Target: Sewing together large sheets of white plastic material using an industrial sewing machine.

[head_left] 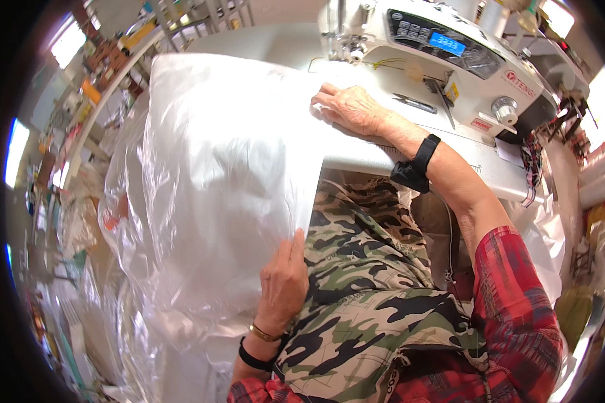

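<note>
A large glossy white plastic sheet point(215, 154) spreads from the sewing table over to my left, with a straight right edge. My left hand point(284, 279) pinches that edge low down, its fingers on top and its thumb hidden. Farther up, my right hand point(353, 111) rests on the table by the sheet's upper right edge. Its fingers are bent over the plastic there, and their tips are partly hidden. Just beyond it stands a white sewing machine point(356, 50) with a lit blue display; its needle area is close to my fingers.
Dark thread snips point(415, 103) lie on the machine bed right of my right hand. Crumpled clear plastic point(131, 302) hangs at the left. Camouflage cloth point(363, 269) covers my lap below the table edge. A cluttered shelf point(91, 127) stands at far left.
</note>
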The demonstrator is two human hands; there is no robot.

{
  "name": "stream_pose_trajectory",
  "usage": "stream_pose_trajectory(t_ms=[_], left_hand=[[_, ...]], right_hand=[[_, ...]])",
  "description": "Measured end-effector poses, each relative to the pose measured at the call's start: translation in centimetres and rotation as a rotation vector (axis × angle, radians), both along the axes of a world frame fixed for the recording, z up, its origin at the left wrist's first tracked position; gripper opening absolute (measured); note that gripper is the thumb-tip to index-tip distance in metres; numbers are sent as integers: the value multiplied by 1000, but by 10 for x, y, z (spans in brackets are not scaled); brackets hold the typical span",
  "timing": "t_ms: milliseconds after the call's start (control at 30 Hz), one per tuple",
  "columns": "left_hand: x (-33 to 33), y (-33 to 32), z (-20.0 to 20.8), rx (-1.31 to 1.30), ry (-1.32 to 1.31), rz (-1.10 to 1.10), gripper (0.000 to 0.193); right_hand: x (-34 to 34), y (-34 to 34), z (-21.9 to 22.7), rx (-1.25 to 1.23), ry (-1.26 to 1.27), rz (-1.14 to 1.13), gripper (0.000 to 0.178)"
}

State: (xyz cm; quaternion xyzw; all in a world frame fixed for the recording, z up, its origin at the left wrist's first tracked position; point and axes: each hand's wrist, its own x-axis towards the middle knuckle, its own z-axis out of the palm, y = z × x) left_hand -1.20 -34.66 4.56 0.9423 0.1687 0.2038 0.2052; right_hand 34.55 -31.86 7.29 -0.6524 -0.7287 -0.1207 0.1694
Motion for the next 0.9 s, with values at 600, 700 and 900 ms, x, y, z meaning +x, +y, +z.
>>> stream_pose_trajectory(t_ms=[600, 700, 900], left_hand=[[73, 44, 1, 111, -30, -102, 25], [102, 57, 16, 121, -30, -164, 19], [158, 77, 31, 144, -50, -138, 9]], right_hand=[[-10, -16, -23, 121, 118, -224, 42], [-10, -19, -19, 19, 126, -244, 45], [-12, -18, -21, -33, 130, -256, 47]])
